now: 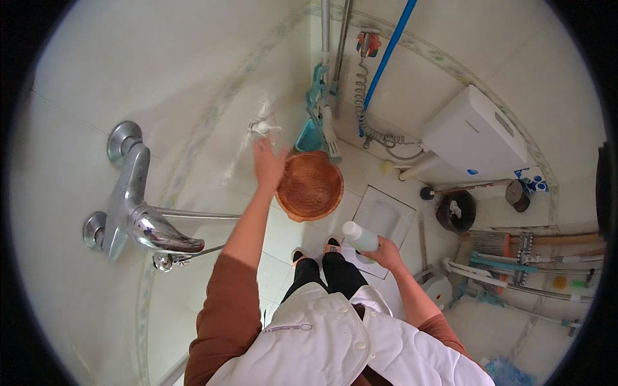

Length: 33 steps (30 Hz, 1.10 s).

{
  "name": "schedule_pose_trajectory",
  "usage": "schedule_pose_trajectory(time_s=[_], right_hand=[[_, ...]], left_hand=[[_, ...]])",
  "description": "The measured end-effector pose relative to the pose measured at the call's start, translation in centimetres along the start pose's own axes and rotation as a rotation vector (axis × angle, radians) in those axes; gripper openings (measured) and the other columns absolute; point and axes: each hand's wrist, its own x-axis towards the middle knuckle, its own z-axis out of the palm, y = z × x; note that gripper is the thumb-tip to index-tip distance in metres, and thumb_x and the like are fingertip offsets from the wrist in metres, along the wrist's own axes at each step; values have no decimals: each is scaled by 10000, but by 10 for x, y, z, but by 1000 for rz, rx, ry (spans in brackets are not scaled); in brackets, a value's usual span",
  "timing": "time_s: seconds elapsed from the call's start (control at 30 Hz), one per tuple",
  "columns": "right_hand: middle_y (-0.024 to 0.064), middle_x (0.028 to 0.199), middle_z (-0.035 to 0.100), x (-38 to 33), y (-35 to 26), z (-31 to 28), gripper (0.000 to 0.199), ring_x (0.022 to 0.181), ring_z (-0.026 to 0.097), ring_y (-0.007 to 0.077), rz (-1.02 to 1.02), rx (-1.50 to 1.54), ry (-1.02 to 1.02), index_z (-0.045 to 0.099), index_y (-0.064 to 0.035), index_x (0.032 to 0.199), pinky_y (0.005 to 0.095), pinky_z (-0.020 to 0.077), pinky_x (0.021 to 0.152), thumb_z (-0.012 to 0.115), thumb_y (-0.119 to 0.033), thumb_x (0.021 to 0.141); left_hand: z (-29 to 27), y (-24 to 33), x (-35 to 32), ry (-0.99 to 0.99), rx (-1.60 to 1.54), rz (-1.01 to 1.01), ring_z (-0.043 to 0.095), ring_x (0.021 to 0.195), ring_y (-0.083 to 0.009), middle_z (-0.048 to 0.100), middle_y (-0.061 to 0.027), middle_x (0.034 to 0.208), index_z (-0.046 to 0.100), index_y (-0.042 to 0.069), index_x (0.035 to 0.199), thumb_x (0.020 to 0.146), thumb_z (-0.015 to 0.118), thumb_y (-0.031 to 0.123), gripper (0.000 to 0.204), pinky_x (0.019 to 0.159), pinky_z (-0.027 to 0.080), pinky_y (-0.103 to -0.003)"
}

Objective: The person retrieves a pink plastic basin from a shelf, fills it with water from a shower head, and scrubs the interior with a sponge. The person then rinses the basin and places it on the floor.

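Note:
My left hand [269, 164] reaches out over the left edge of a reddish-brown basin [313, 211]. Its fingers, slightly blurred, are apart just below a white tap-like fitting [263, 127] on the tiled wall; whether they touch it I cannot tell. The basin stands in the corner and its inside has a rippled look. In my right hand [387, 253] is a pale bottle [364, 238] with a white cap, tilted toward the upper left. That hand is wrapped around the bottle's lower end, above the squat toilet [380, 222].
A chrome mixer tap [138, 206] juts from the left wall. Behind the basin lean a teal dustpan [309, 136] and several poles. At right are a white cistern [476, 132], a dark bin [456, 211] and a rack of brushes and handles [528, 260]. My feet [315, 251] are on the tiles.

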Motion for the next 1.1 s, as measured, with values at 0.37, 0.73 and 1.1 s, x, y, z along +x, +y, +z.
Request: schedule_pose_trajectory(time_s=[0.37,0.73,1.1], right_hand=[[117,991,654,0,-60,-15,473,931,608,247,-328,322,-267,604,-69,1057,342,457,827,784,-278,672],[148,940,659,0,-73,3,531,887,626,299,-424,159,-221,608,-66,1032,364,477,776,821,-308,611],[135,841,664,-1,-88,8,509,754,649,277,-440,175,-80,600,-73,1051,356,497,693,793,-316,647]], left_hand=[[-121,57,-146,-992,-440,332,546,1029,-308,489,-146,1224,452,62,1257,845,585,162,445,819,478,-367],[-138,43,-172,-867,-253,379,525,999,-381,434,-191,1182,420,8,1153,850,566,131,358,804,461,-426],[-135,53,-159,-670,-211,182,574,846,-378,547,-191,980,500,17,999,875,529,337,344,669,471,-446]])
